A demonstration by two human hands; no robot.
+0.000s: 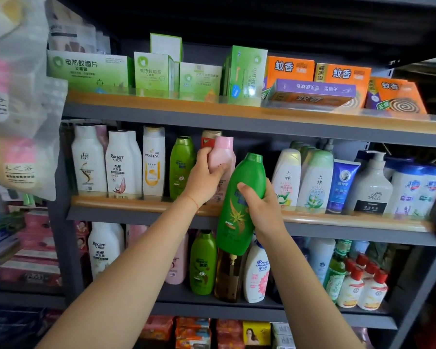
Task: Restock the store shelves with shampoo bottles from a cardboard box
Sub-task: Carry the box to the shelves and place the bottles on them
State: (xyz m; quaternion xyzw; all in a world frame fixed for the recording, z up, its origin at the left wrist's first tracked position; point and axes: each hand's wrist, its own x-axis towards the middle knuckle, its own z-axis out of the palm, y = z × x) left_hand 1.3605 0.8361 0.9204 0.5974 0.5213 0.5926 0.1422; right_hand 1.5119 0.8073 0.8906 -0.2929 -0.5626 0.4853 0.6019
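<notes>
Green shampoo bottle, gripped by right hand, tilted toward middle shelf; left hand grasps pink bottle there, seemingly clearing a slot.

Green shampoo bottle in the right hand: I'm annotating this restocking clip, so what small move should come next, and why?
Probably lift the green shampoo bottle up and back into the gap on the middle shelf, right of the pink bottle. The right hand holds it tilted, its base below the shelf edge, while the left hand grips the pink bottle, seemingly keeping that gap open.
</notes>
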